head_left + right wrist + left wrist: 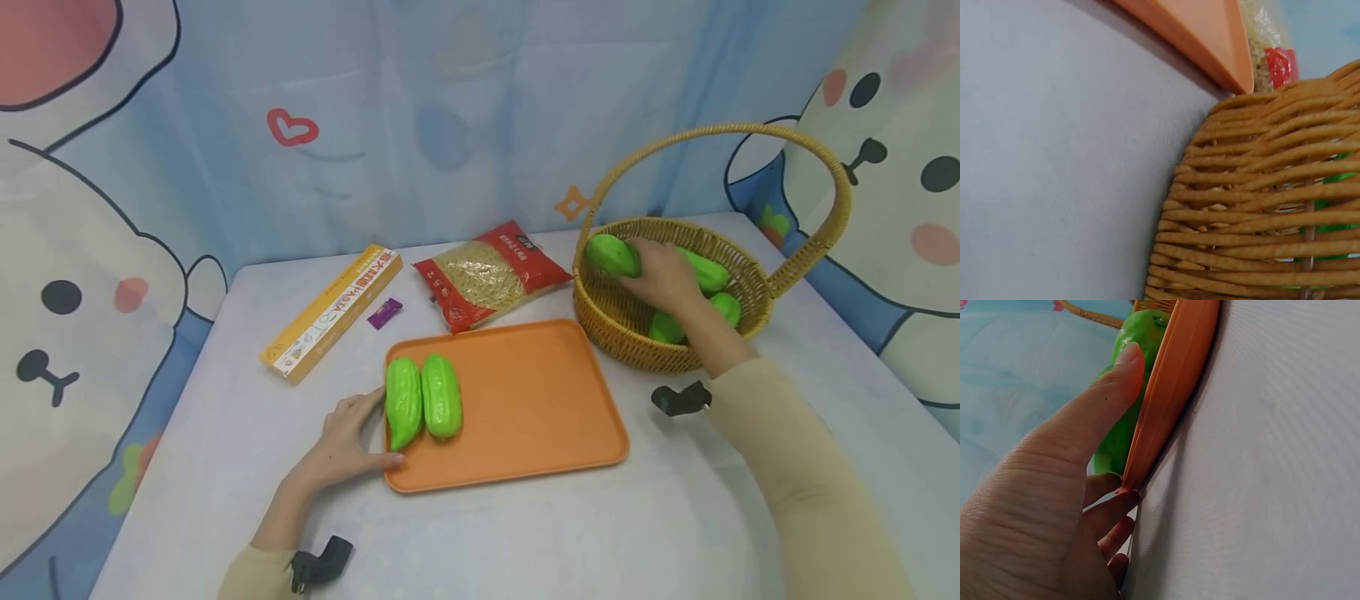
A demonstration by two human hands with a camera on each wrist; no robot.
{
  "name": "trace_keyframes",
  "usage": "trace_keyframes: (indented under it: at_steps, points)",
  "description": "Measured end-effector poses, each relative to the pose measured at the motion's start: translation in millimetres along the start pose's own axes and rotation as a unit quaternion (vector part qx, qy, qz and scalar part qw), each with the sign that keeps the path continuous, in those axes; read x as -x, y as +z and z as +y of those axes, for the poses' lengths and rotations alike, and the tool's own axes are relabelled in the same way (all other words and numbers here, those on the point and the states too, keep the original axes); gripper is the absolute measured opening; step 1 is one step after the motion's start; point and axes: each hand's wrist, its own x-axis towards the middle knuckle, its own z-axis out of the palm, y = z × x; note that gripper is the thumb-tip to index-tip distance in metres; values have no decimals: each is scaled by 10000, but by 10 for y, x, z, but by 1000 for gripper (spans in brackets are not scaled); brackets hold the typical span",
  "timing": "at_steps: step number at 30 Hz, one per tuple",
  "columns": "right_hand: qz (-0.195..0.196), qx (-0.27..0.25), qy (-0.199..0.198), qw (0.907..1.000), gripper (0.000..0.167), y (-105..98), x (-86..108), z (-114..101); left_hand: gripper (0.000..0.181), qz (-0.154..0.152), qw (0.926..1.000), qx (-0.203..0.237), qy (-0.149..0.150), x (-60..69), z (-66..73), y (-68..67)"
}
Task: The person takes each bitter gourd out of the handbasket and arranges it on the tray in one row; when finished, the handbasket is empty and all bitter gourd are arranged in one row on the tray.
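The left arm enters low, its beige sleeve ending above the wrist. The left hand lies low with thumb and fingers spread apart, the thumb stretched out straight. The right arm, in a matching right sleeve, reaches much farther forward, bare forearm slanting inward; the right hand shows its back, gripping with thumb and fingers.

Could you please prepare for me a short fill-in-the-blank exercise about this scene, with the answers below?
1. The colour of the tray is ____.
2. On the tray lie exactly ____ green vegetables.
3. The person's ____ hand grips another green vegetable at the basket.
4. The small wrapper beside the pasta box is coloured ____.

Missing words: orange; two; right; purple.
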Motion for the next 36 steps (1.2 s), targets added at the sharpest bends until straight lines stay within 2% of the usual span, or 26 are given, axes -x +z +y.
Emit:
trace_keyframes:
  at_steps: [6, 16, 24, 28, 31, 35, 36]
  points:
    - [164, -821, -75, 9965, 66, -37, 82, -95, 103, 16, 10000, 13, -73, 23, 0, -5]
    - [579, -1979, 129, 9784, 76, -175, 279, -310, 101, 9, 10000, -17, -62, 20, -7, -3]
    - [1025, -2236, 250, 9690, 75, -336, 506, -488, 101, -17, 10000, -42, -65, 6, 14, -4]
    - [1051, -2478, 281, 9627, 77, -361, 616, -591, 101, -5, 10000, -44, -59, 8, 15, -4]
    - [971, -2746, 518, 9552, 80, -351, 710, -684, 100, 0, 10000, -47, -48, 7, 9, 1]
    - [561, -3193, 843, 9422, 86, -300, 810, -801, 100, -4, 10000, -38, -39, 1, 0, 9]
    - [436, -3386, 852, 9360, 85, -278, 823, -831, 100, -3, 10000, -39, -32, -3, -2, 11]
